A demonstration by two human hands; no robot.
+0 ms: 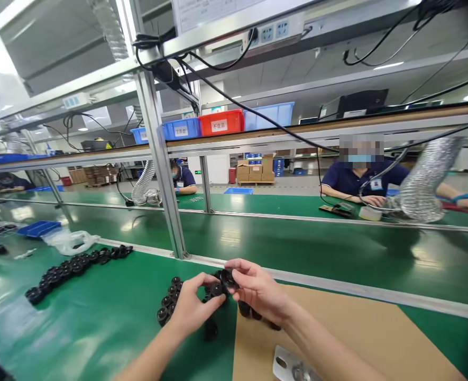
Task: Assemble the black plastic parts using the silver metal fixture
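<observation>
My left hand (194,304) has thumb and fingers closed round a small round black part (216,289). Close beside it, my right hand (257,288) grips another black ring-like part (229,279) between thumb and fingers. The two parts are near each other; whether they touch is unclear. Several black round parts (166,307) lie on the green mat left of my left hand, and one more dark piece (210,330) sits below it. Under my right forearm, some black parts (245,308) stand on the edge of a brown cardboard sheet (337,317).
A white metal piece (283,362) lies on the cardboard. Rows of black parts (67,269), a plastic bag (73,241) and a blue tray (39,228) are at left. An upright metal post (158,159) rises behind the mat. A person (360,174) sits across.
</observation>
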